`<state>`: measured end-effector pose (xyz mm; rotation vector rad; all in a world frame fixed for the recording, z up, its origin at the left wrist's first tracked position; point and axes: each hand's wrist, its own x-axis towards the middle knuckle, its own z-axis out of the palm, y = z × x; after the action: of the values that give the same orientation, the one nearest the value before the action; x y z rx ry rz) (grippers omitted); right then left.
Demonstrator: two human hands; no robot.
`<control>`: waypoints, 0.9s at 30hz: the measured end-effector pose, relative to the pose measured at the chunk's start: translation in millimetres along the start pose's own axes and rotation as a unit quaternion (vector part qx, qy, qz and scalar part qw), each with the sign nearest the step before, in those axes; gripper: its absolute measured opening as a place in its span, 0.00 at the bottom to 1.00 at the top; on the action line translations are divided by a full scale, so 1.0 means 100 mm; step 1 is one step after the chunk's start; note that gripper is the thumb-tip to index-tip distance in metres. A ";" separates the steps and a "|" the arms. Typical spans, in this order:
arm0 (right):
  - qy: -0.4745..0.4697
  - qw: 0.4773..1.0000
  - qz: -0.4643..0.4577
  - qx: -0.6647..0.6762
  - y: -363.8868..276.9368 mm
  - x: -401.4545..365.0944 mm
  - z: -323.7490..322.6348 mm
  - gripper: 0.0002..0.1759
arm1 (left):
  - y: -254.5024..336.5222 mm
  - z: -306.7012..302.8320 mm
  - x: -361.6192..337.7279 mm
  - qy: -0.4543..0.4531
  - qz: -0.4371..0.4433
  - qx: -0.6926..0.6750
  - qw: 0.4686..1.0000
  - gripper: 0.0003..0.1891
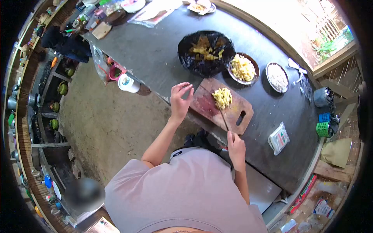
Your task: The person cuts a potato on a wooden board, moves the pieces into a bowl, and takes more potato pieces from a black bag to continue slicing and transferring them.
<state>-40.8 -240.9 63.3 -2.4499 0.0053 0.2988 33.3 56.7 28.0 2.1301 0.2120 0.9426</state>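
My right hand (236, 149) is closed around the handle of a knife (224, 119). The thin blade reaches over a wooden cutting board (204, 100) to the edge of a heap of chopped pale-yellow pieces (222, 98). Above the board's left edge is my left hand (181, 99), fingers curved and apart, holding nothing. Beyond the board stands a black plastic-lined container (186, 64) with yellowish peels inside. Beside it, a round bowl (255, 77) holds more of the chopped yellow pieces (242, 68).
A plate of white grated-looking stuff (277, 77) and a white packet (278, 138) lie to the right on the dark table (155, 50). At the left table edge stands a white cup (128, 84). Another person (70, 44) is at the far left.
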 end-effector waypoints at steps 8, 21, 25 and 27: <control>0.025 0.995 0.030 0.091 0.10 0.24 0.08 0.32 | -0.49 0.85 1.46 -0.051 0.106 0.094 0.989 0.11; 0.085 0.984 -0.013 0.156 0.37 0.71 -0.10 0.31 | -0.79 0.81 1.58 -0.222 -0.003 0.210 0.952 0.38; 0.089 0.984 -0.039 0.152 0.35 0.72 -0.16 0.31 | -0.78 0.84 1.61 -0.250 0.019 0.185 0.950 0.35; 0.058 0.986 -0.009 0.154 0.32 0.74 -0.22 0.30 | -0.83 0.95 1.68 -0.199 0.052 0.203 0.957 0.35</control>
<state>33.5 -274.0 44.6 -2.1558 0.0740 0.1343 230.4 129.1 21.7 2.6821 0.0937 0.5351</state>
